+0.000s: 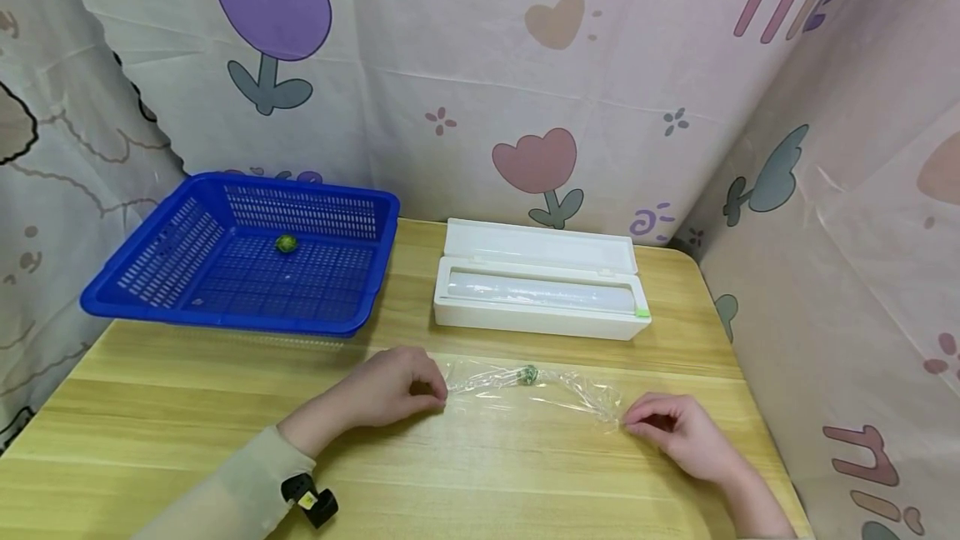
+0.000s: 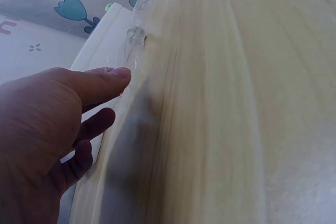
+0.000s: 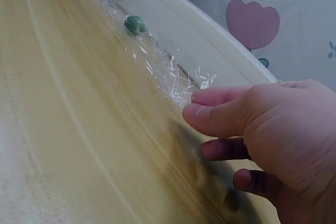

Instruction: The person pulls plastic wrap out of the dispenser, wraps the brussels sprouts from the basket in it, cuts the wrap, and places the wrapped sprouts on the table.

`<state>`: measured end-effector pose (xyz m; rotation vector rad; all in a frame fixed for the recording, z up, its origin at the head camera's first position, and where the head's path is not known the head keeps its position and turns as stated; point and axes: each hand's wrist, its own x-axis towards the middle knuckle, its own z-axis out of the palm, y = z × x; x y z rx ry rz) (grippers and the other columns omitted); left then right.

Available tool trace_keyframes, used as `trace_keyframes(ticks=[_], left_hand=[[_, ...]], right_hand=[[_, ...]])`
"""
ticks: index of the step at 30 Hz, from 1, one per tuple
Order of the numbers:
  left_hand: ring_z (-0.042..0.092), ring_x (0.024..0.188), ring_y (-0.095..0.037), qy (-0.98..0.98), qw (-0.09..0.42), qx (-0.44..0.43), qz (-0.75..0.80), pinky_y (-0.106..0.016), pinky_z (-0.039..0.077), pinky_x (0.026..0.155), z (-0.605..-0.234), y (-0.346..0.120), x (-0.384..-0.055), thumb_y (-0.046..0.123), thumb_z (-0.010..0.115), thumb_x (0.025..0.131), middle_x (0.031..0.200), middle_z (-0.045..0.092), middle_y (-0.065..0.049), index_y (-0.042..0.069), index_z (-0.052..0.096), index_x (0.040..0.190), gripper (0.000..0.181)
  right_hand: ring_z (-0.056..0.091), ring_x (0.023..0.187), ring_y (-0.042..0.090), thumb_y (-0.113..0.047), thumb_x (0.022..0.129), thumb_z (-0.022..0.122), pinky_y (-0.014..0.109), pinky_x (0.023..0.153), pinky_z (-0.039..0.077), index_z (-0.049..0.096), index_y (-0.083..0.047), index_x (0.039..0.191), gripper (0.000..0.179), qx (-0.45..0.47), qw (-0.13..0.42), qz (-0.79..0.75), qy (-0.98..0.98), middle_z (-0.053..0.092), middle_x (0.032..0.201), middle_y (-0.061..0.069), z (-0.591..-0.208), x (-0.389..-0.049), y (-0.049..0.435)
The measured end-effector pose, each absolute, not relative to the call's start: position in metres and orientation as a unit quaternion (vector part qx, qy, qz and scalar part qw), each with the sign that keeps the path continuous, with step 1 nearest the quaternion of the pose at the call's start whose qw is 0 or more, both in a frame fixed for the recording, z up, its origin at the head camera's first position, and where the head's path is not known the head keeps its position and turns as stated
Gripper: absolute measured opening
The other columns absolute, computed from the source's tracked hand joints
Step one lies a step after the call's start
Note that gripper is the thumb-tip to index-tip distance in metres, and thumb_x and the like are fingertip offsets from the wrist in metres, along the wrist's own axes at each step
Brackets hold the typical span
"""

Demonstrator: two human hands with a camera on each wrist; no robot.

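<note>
A strip of clear plastic wrap (image 1: 577, 390) stretches between the two hands just over the table. Wrapped in its middle is a small round green item (image 1: 528, 374), which looks like a little vegetable; its exact kind is hard to tell. My left hand (image 1: 401, 387) pinches the wrap's left end between thumb and index finger, the other fingers loosely bent. At the opposite end, my right hand (image 1: 678, 432) pinches the twisted film the same way. In the right wrist view the green item (image 3: 135, 25) shows through the crinkled film.
Behind the wrap stands a white cling film dispenser box (image 1: 540, 319), lid raised, a film roll (image 1: 540, 292) inside. A blue plastic basket (image 1: 360, 319) at the back left holds one small green round item (image 1: 286, 243). Printed curtains (image 1: 420, 40) border the wooden table (image 1: 510, 490).
</note>
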<state>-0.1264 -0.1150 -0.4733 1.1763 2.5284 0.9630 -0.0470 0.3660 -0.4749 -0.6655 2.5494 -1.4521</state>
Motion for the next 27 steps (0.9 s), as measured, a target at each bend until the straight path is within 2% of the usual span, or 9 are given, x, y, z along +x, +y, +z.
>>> trace_keyframes(ticks=[7,13,17,22,23,27], left_hand=[[0.058,0.093,0.001,0.859,0.087,0.414,0.289,-0.031,0.053,0.082,-0.476,-0.114,-0.124,0.028,0.084,0.094,0.096,0.065,0.028,0.032,0.08,0.088,0.008],[0.055,0.092,0.001,0.863,0.072,0.422,0.268,-0.032,0.052,0.078,-0.476,-0.114,-0.122,0.029,0.084,0.093,0.096,0.063,0.028,0.033,0.079,0.086,0.009],[0.054,0.091,0.0,0.864,0.076,0.424,0.26,-0.031,0.05,0.076,-0.476,-0.114,-0.122,0.033,0.084,0.092,0.097,0.062,0.027,0.033,0.08,0.087,0.007],[0.054,0.092,0.0,0.861,0.09,0.425,0.266,-0.031,0.05,0.076,-0.476,-0.115,-0.121,0.038,0.083,0.093,0.098,0.062,0.027,0.037,0.08,0.089,0.005],[0.055,0.093,0.001,0.86,0.091,0.425,0.269,-0.033,0.052,0.081,-0.476,-0.116,-0.121,0.039,0.082,0.094,0.098,0.062,0.027,0.037,0.08,0.09,0.005],[0.057,0.09,0.001,0.857,0.089,0.425,0.279,-0.034,0.053,0.083,-0.475,-0.115,-0.12,0.041,0.076,0.099,0.094,0.06,0.028,0.036,0.079,0.09,0.01]], right_hand=[[0.072,0.095,0.015,0.005,0.093,0.077,0.023,0.084,0.057,0.081,-0.017,0.101,0.023,-0.233,0.068,-0.443,0.863,0.077,0.102,0.0,-0.475,-0.047,0.362],[0.07,0.095,0.017,0.006,0.093,0.077,0.024,0.083,0.058,0.081,-0.017,0.101,0.025,-0.236,0.079,-0.426,0.87,0.073,0.103,-0.002,-0.476,-0.047,0.36],[0.068,0.092,0.019,0.005,0.094,0.075,0.025,0.077,0.057,0.081,-0.015,0.103,0.023,-0.245,0.078,-0.432,0.864,0.07,0.103,0.001,-0.475,-0.046,0.359],[0.063,0.079,0.014,-0.002,0.095,0.078,0.026,0.063,0.054,0.081,-0.014,0.103,0.015,-0.253,0.076,-0.443,0.857,0.069,0.1,0.001,-0.474,-0.045,0.357],[0.061,0.077,0.013,-0.002,0.096,0.078,0.026,0.062,0.053,0.081,-0.014,0.102,0.014,-0.252,0.075,-0.445,0.856,0.069,0.099,0.001,-0.474,-0.045,0.356],[0.059,0.074,0.011,-0.003,0.098,0.075,0.026,0.059,0.051,0.081,-0.017,0.097,0.015,-0.241,0.067,-0.44,0.863,0.068,0.096,0.0,-0.474,-0.046,0.354]])
